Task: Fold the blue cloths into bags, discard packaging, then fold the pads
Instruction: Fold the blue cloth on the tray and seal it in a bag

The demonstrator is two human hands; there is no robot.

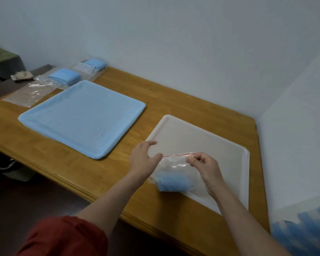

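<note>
While the bench (174, 100) carries everything, the flat blue pad (81, 117) lies beyond and left of the left hand (144, 159), and the white tray (211, 141) sits under both hands. A clear bag (175, 166) stretches between them: the right hand (205, 167) pinches its red-lined top edge, while the left is loosely spread, thumb touching that edge's other end. A folded blue cloth (172, 182) sits in the bag's bottom, nearer than both hands.

right hand (204, 165) pinching bag (175, 164), blue cloth (172, 182) inside, on tray (211, 137)
</note>
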